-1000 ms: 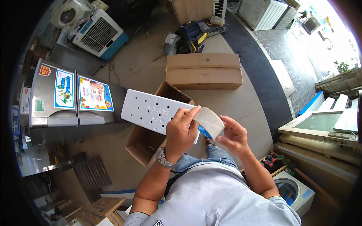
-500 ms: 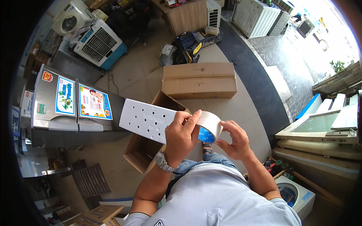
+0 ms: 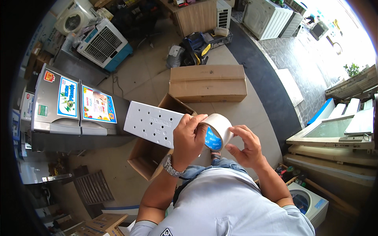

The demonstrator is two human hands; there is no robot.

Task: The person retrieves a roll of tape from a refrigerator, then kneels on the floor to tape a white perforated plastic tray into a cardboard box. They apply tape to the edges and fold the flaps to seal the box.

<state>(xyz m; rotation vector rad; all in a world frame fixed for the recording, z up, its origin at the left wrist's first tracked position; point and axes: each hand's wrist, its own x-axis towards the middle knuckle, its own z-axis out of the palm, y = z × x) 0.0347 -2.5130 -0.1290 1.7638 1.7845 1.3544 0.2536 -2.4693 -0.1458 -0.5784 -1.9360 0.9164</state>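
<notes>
My left hand (image 3: 187, 139), with a metal watch on its wrist, is closed on a wide roll of pale tape (image 3: 221, 126) with a blue-printed inner core. My right hand (image 3: 247, 147) has its thumb and forefinger at the roll's right edge, curled around it. Behind my left hand, a long white block with rows of holes (image 3: 151, 122) lies across an open cardboard box (image 3: 143, 159). My left hand covers the block's right end, and I cannot tell if they touch.
Beyond stands a closed cardboard carton (image 3: 208, 83) on the tiled floor. A grey refrigerator (image 3: 59, 128) with stickers is at left, an air cooler (image 3: 104, 45) behind it. Appliance panels (image 3: 334, 131) are stacked at right, above a front-loading washing machine (image 3: 309, 202).
The tape roll has turned and tilted slightly in my hands, shifting a little up and showing more of its blue core. My left hand has changed its grip slightly.
</notes>
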